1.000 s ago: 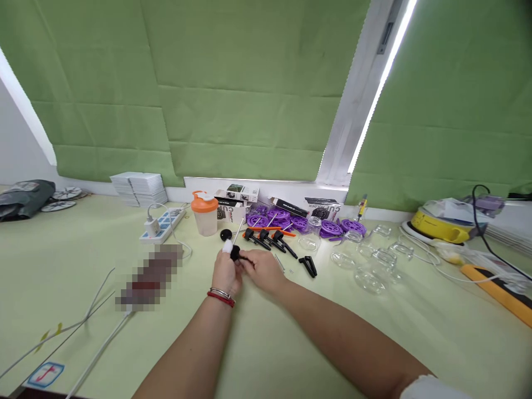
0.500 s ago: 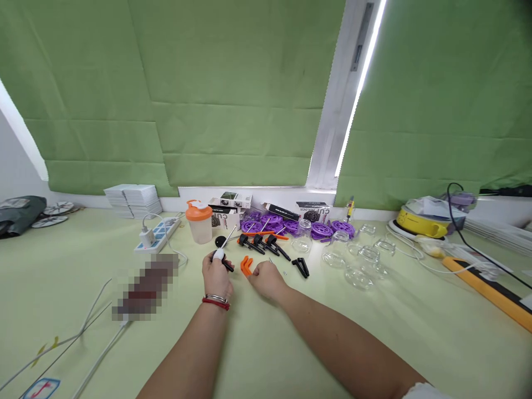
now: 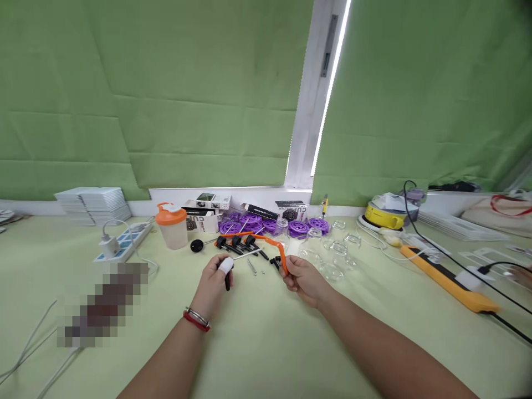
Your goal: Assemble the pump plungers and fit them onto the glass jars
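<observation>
My left hand (image 3: 213,282) grips a small black part with a thin metal rod (image 3: 248,254) sticking out to the right; its forefinger wears a white wrap. My right hand (image 3: 305,279) holds one end of a bent orange plastic strip (image 3: 272,244) that arcs up and left over the table. Just beyond both hands lie several black knobbed parts (image 3: 235,242), small screws and purple discs (image 3: 298,226).
An orange-lidded shaker cup (image 3: 172,225) and a white power strip (image 3: 120,244) stand at the left. Clear glass jars (image 3: 338,249), a yellow device (image 3: 384,216) and an orange bar (image 3: 449,281) lie to the right. Boxes line the window sill. Another person's hand (image 3: 522,274) shows at far right.
The view has swung right. My right hand picked up the orange strip from the table and lifted it; my left hand kept its black part and stayed low.
</observation>
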{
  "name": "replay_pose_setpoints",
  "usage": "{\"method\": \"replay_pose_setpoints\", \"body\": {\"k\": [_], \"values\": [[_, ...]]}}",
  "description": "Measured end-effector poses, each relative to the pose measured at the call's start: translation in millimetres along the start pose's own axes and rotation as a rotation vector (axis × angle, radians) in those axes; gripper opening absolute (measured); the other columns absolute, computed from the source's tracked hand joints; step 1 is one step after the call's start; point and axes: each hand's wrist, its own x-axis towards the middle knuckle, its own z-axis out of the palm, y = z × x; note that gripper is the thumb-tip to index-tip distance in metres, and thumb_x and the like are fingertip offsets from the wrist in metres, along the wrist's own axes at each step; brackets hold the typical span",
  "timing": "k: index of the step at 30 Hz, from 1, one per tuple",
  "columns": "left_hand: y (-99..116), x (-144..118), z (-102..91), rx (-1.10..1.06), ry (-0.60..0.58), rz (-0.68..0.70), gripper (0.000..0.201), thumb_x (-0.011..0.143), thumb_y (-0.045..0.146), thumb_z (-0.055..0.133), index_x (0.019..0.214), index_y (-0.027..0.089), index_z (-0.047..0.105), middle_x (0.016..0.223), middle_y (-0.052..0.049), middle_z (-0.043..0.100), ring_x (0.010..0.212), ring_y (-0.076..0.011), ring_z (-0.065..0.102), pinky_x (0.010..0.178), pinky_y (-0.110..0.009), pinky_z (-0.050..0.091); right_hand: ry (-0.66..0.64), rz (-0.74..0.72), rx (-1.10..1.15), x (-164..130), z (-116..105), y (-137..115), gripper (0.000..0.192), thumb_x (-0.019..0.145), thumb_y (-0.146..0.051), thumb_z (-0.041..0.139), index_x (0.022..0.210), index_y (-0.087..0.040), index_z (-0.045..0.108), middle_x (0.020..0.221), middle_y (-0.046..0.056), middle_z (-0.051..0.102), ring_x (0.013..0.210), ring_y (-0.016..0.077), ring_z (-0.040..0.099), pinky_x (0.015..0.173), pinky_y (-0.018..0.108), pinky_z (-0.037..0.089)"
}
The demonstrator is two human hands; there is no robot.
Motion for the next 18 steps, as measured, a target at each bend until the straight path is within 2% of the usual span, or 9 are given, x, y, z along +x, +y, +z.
{"method": "replay_pose_setpoints", "body": {"k": [3, 9, 13, 18], "values": [[-3, -12, 12.2, 0.143, -0.169, 0.004, 0.029, 0.076, 0.036, 0.057, 0.099, 0.018, 0.055, 0.058, 0.004, 0.054, 0.048, -0.0109, 0.05, 0.048, -0.023, 0.038, -0.029, 0.041, 0.088, -11, -16, 4, 0.034, 0.071, -0.044, 0.069, 0.075, -0.018, 0.046, 0.062, -0.005, 0.051, 0.042, 0.0029, 0.03, 0.043, 0.02, 0.015], [-2, -25, 25.0, 0.278, -0.305, 0.044, 0.029, 0.08, 0.039, 0.056, 0.102, 0.02, 0.051, 0.062, 0.003, 0.057, 0.056, -0.0122, 0.054, 0.058, -0.025, 0.041, -0.153, 0.119, 0.078, -14, -18, 15, 0.032, 0.075, -0.044, 0.066, 0.078, -0.017, 0.049, 0.06, -0.004, 0.05, 0.041, 0.0026, 0.03, 0.043, 0.021, 0.013], [1, -29, 28.6, 0.248, -0.329, 0.067, 0.03, 0.078, 0.036, 0.059, 0.102, 0.02, 0.051, 0.068, 0.002, 0.057, 0.06, -0.0124, 0.053, 0.062, -0.027, 0.044, -0.164, 0.117, 0.075, -16, -15, 16, 0.031, 0.076, -0.043, 0.065, 0.078, -0.016, 0.05, 0.06, -0.004, 0.05, 0.042, 0.0025, 0.029, 0.044, 0.021, 0.012], [0, -28, 27.6, 0.236, -0.263, 0.116, 0.026, 0.08, 0.035, 0.057, 0.101, 0.021, 0.05, 0.068, 0.003, 0.054, 0.061, -0.0119, 0.05, 0.06, -0.026, 0.042, -0.111, 0.032, 0.167, -19, -16, 10, 0.028, 0.077, -0.04, 0.065, 0.078, -0.017, 0.049, 0.061, -0.004, 0.049, 0.043, 0.0025, 0.03, 0.045, 0.021, 0.014]]}}
